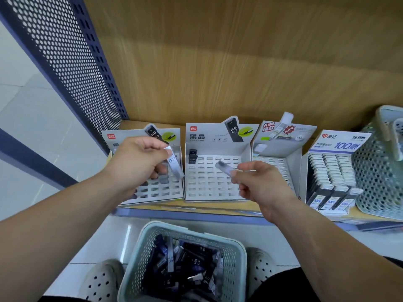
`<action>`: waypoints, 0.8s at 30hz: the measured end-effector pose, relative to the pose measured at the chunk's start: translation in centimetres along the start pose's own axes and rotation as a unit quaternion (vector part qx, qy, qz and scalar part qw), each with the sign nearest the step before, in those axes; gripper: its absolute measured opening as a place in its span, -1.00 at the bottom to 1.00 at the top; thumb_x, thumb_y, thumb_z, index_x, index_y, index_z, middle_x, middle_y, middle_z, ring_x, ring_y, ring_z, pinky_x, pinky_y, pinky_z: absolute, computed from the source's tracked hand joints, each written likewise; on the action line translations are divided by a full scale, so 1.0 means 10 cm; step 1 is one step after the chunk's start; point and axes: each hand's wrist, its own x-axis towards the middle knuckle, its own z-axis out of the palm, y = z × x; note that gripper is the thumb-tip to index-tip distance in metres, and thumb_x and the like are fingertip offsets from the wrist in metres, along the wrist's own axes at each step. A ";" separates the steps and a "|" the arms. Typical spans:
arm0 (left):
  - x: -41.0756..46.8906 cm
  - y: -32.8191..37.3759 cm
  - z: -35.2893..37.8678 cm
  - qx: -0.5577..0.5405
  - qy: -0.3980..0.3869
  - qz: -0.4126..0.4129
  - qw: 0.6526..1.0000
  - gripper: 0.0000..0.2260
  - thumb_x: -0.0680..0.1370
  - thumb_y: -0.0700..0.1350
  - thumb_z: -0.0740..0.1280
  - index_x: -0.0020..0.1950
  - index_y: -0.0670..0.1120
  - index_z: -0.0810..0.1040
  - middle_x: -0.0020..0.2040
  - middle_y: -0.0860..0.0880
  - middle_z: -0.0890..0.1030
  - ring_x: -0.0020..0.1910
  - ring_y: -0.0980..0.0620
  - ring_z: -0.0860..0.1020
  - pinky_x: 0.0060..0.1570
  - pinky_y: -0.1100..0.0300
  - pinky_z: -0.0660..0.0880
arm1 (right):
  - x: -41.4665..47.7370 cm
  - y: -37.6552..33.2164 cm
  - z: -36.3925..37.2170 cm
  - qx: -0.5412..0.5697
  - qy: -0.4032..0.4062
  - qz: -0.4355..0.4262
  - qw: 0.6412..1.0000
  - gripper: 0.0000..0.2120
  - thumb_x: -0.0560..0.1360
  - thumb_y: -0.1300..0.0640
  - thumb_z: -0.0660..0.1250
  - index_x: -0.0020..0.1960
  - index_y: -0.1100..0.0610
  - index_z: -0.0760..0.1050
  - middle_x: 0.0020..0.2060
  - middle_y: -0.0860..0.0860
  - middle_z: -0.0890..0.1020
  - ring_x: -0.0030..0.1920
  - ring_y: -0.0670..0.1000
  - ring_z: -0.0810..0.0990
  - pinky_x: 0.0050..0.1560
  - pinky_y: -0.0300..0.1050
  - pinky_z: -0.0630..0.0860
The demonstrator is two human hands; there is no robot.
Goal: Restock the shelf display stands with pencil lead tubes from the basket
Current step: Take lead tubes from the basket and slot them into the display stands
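The left hand pinches a pale tube marked 07 between thumb and fingertips, its lower end hanging down. The right hand pinches a clear tube that points up and to the left. Both hover over a wooden shelf with a wood-grain back panel, a perforated metal side panel and pale floor tiles.

The clear tube lies above the slotted tray of the second stand — two black tubes stand in its far-left corner. Left of that stand, another stand sits under the left hand. To its right come a third stand, a full stand and a mesh basket. Below that stand, on the floor between two shoes, the supply basket holds many loose tubes.
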 end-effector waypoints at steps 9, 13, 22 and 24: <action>0.04 0.09 -0.18 -0.018 -0.002 0.019 1.000 -0.96 0.54 -0.16 0.44 -0.08 -0.10 0.69 -0.30 -0.05 0.67 -0.41 0.06 0.61 -0.41 0.20 0.51 | 0.31 0.11 0.19 -0.241 0.041 -0.106 0.964 -0.75 0.51 0.25 0.45 -0.05 -0.13 0.59 -0.28 -0.08 0.57 -0.33 0.00 0.62 -0.46 -0.24 0.45; 0.03 0.11 -0.22 -0.022 -0.002 0.021 1.000 -0.97 0.53 -0.16 0.45 -0.07 -0.10 0.68 -0.29 -0.06 0.68 -0.41 0.07 0.61 -0.40 0.20 0.51 | 0.58 -0.05 0.31 -0.321 0.097 -0.186 0.923 -0.76 0.45 0.25 0.49 -0.19 -0.03 0.48 -0.28 -0.08 0.62 -0.25 -0.01 0.62 -0.46 -0.29 0.46; 0.06 0.15 -0.24 -0.030 0.008 0.027 0.999 -0.95 0.52 -0.15 0.46 -0.06 -0.10 0.68 -0.33 0.00 0.66 -0.42 0.07 0.60 -0.39 0.18 0.52 | 0.84 0.03 0.64 -0.430 0.088 -0.359 0.824 -0.95 0.54 0.25 0.42 -0.01 0.21 0.64 -0.17 0.14 0.70 -0.14 0.18 0.65 -0.10 0.05 0.58; 0.08 0.15 -0.25 -0.028 0.012 0.024 0.999 -0.95 0.52 -0.14 0.46 -0.06 -0.10 0.68 -0.35 0.01 0.65 -0.42 0.08 0.60 -0.40 0.18 0.52 | 0.86 0.08 0.66 -0.427 0.088 -0.378 0.816 -0.94 0.55 0.27 0.40 -0.01 0.23 0.64 -0.17 0.16 0.69 -0.15 0.19 0.64 -0.12 0.06 0.57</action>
